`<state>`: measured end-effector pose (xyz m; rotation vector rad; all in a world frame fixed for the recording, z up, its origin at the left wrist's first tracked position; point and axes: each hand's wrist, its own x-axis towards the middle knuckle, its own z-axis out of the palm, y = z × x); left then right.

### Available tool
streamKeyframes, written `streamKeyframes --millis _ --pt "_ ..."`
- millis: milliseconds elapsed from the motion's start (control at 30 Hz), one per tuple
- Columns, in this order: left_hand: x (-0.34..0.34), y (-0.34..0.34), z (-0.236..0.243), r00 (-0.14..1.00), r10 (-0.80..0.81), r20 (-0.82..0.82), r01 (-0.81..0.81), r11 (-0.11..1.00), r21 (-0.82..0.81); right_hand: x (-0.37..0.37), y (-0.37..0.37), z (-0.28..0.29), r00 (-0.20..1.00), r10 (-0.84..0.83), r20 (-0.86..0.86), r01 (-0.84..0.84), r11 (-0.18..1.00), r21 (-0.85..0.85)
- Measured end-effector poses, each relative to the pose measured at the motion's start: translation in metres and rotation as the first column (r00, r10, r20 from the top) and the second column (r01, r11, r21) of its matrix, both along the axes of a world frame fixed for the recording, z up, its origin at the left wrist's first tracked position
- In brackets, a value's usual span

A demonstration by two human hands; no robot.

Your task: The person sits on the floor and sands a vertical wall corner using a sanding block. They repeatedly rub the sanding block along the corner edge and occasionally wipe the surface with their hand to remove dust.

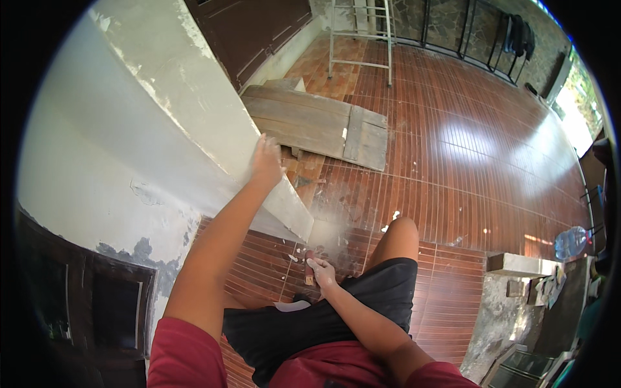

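My left hand (267, 161) rests against the edge of a pale plastered pillar (187, 84), fingers laid along its surface, nothing held in them. The pillar slants from the upper left down to the floor, its paint patchy and scraped. Low down, close to the pillar's foot, my right hand (323, 274) is closed around a small reddish-brown block (310, 266) that looks like a sanding block. White dust coats the fingers of that hand. Pale dust (333, 236) and white flakes lie on the floor around the pillar's foot.
A wooden plank platform (310, 123) stands beyond the pillar. Farther back are a metal ladder (360, 63) and a black rack (462, 45). Brown striped tiles (440, 168) cover the floor. On the right sit a clear plastic bottle (570, 243) and a concrete ledge (517, 264).
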<state>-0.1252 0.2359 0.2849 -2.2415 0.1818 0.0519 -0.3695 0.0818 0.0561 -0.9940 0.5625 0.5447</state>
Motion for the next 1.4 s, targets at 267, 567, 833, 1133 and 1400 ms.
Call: streamKeyframes --millis 267,567,833,1133,1400 --pt "-0.004 0.007 -0.023 0.993 -0.081 -0.088 0.092 0.988 0.126 0.007 0.001 0.018 0.998 0.027 -0.054 -0.026 1.0 0.011" --pt "-0.03 0.024 -0.073 0.964 -0.097 -0.248 0.151 0.966 0.212 0.013 0.003 0.012 0.995 0.021 -0.1 -0.015 0.998 0.061" --pt "-0.004 0.016 -0.077 0.95 -0.066 -0.305 0.137 0.966 0.217 0.022 0.005 0.012 0.997 -0.011 -0.072 0.017 0.996 0.09" --pt "-0.001 0.013 -0.083 0.956 -0.064 -0.286 0.084 0.995 0.06 0.04 0.001 0.018 0.995 -0.049 -0.086 0.055 0.996 0.065" --pt "-0.048 -0.005 -0.099 0.87 -0.113 -0.48 -0.018 0.966 -0.26 0.033 -0.002 0.007 0.998 -0.047 -0.029 0.046 0.998 -0.03"
